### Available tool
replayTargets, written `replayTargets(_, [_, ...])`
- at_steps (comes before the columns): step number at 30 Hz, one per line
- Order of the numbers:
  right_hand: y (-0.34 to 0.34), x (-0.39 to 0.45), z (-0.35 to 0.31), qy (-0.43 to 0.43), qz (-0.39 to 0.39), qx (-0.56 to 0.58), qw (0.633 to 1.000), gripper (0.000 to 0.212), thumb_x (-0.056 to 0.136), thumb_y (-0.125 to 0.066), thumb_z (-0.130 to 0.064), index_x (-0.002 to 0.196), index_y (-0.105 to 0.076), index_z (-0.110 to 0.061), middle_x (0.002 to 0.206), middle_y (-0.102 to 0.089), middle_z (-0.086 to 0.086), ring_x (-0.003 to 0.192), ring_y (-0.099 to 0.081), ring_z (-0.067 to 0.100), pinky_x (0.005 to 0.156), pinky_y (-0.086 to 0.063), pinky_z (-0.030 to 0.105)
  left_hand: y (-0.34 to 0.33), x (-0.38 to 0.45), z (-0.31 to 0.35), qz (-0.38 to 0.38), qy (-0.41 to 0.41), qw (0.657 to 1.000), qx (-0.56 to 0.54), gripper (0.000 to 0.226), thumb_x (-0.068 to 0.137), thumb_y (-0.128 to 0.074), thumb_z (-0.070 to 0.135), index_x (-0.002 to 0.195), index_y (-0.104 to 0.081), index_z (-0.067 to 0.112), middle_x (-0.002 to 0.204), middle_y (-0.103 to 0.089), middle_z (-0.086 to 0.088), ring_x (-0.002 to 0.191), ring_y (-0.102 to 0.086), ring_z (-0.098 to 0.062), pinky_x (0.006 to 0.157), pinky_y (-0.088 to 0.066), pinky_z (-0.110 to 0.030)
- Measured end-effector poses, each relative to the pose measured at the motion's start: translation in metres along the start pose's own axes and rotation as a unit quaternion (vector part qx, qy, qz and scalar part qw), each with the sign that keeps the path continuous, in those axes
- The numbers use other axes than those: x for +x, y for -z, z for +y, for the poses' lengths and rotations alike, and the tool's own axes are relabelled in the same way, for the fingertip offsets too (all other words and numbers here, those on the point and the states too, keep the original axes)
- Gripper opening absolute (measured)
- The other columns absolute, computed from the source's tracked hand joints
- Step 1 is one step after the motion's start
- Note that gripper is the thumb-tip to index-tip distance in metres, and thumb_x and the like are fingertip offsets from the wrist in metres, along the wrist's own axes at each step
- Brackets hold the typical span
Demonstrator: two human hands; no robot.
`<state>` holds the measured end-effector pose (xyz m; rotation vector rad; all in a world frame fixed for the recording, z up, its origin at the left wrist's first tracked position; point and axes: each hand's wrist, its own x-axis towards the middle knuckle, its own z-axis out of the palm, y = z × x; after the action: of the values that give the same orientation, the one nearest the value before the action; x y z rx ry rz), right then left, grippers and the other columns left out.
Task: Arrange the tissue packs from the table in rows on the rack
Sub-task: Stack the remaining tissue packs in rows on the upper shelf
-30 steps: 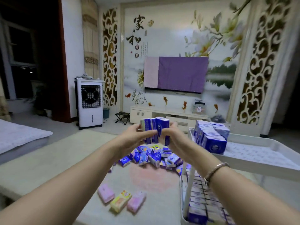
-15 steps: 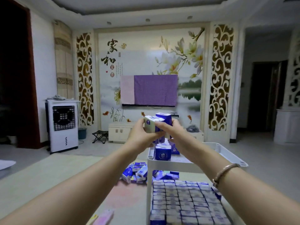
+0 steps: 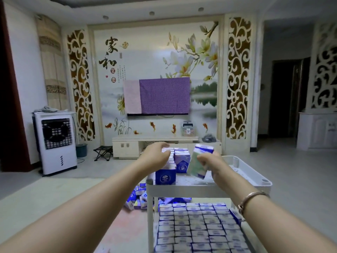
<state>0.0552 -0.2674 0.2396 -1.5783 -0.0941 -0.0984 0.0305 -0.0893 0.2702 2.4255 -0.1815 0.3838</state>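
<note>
Head view, left to right: loose tissue packs [image 3: 138, 198] lie heaped on the table beyond the rack. Our left hand [image 3: 156, 157] rests loose-fingered on the top-tray row [image 3: 170, 161], gripping nothing. Our right hand [image 3: 211, 166] pinches a tilted pack [image 3: 199, 161] over the rack's top tray [image 3: 251, 177]. Risks: a tilted drop could topple neighbours or leave the row crooked.
</note>
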Motion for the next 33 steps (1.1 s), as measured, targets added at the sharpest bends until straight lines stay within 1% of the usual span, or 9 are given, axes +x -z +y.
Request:
replayTargets(4, [-0.006,0.014,0.01,-0.006,-0.075,-0.092,0.993,0.023,0.076,-0.045,0.009,0.076,-0.04,-0.013,0.077,-0.044,0.009,0.07,-0.043,0.018,0.066,-0.036,0.03,-0.015,0.01,-0.006,-0.051,0.029,0.998,0.023,0.038,0.1,-0.037,0.021,0.137,-0.046,0.015,0.149,-0.037,-0.009,0.125,-0.046,-0.026,0.1,-0.044,-0.033])
replayTargets(7, [-0.012,0.018,0.013,-0.024,-0.117,-0.148,0.982,0.019,0.074,-0.047,0.005,0.087,-0.043,-0.008,0.08,-0.046,0.007,0.071,-0.043,0.014,0.063,-0.036,0.026,-0.023,0.013,-0.006,-0.069,0.037,0.997,0.0,0.034,0.103,-0.031,0.018,0.131,-0.049,0.013,0.15,-0.031,-0.012,0.116,-0.045,-0.025,0.072,-0.047,-0.016])
replayTargets(10, [-0.011,0.035,0.03,-0.068,-0.126,-0.204,0.969,0.065,0.054,-0.062,-0.021,0.115,-0.042,-0.012,0.104,-0.059,0.008,0.094,-0.059,0.019,0.083,-0.051,0.036,-0.024,0.012,-0.009,-0.08,0.051,0.993,-0.065,0.034,0.103,-0.034,0.018,0.133,-0.049,0.01,0.143,-0.035,-0.01,0.099,-0.044,-0.012,0.049,-0.041,-0.007])
replayTargets(13, [-0.008,0.054,0.047,-0.083,-0.145,-0.267,0.949,0.072,0.057,-0.062,-0.023,0.125,-0.039,-0.016,0.114,-0.06,0.011,0.106,-0.06,0.026,0.094,-0.051,0.043,-0.024,0.012,-0.011,-0.071,0.062,0.99,-0.11,0.027,0.102,-0.038,0.017,0.121,-0.055,0.01,0.124,-0.042,-0.006,0.075,-0.045,-0.003,0.057,-0.043,-0.014])
replayTargets(17, [-0.021,0.023,0.025,-0.068,-0.18,-0.359,0.913,0.031,0.085,-0.049,-0.012,0.115,-0.059,-0.009,0.114,-0.065,0.009,0.105,-0.06,0.022,0.094,-0.047,0.033,-0.025,0.013,-0.012,-0.081,0.07,0.987,-0.12,0.039,0.102,-0.039,0.019,0.14,-0.042,0.009,0.15,-0.031,-0.006,0.099,-0.044,-0.01,0.062,-0.044,-0.015])
replayTargets(23, [-0.022,0.027,0.028,-0.035,-0.128,-0.397,0.908,0.035,0.088,-0.049,-0.009,0.122,-0.056,-0.006,0.12,-0.063,0.012,0.108,-0.059,0.026,0.093,-0.051,0.038,-0.018,0.008,-0.01,-0.075,0.082,0.983,-0.145,0.041,0.102,-0.04,0.025,0.142,-0.04,0.015,0.151,-0.032,-0.005,0.091,-0.048,-0.007,0.062,-0.045,-0.016])
replayTargets(27, [-0.02,0.001,0.023,0.121,0.035,-0.378,0.917,0.048,0.088,-0.049,-0.005,0.133,-0.04,-0.016,0.126,-0.053,0.004,0.094,-0.051,0.016,0.071,-0.048,0.029,-0.012,-0.002,-0.015,-0.035,0.078,0.98,-0.179,0.042,0.102,-0.038,0.036,0.139,-0.045,0.018,0.143,-0.048,-0.004,0.107,-0.056,-0.016,0.079,-0.048,-0.027])
replayTargets(30, [-0.03,-0.024,0.013,0.288,0.086,-0.447,0.842,0.047,0.083,-0.046,0.0,0.127,-0.045,-0.016,0.125,-0.053,0.002,0.114,-0.047,0.017,0.096,-0.043,0.032,0.0,-0.013,-0.026,0.015,0.065,0.977,-0.204,0.04,0.101,-0.041,0.033,0.135,-0.05,0.015,0.138,-0.053,-0.003,0.11,-0.048,-0.013,0.085,-0.038,-0.026])
replayTargets(33, [-0.058,-0.043,-0.001,0.344,0.059,-0.449,0.823,0.046,0.081,-0.045,0.001,0.124,-0.049,-0.014,0.123,-0.053,0.001,0.118,-0.044,0.017,0.103,-0.036,0.031,0.018,-0.025,-0.055,0.059,0.066,0.976,-0.201,0.033,0.101,-0.042,0.026,0.126,-0.06,0.013,0.13,-0.057,-0.002,0.11,-0.048,-0.012,0.088,-0.033,-0.025])
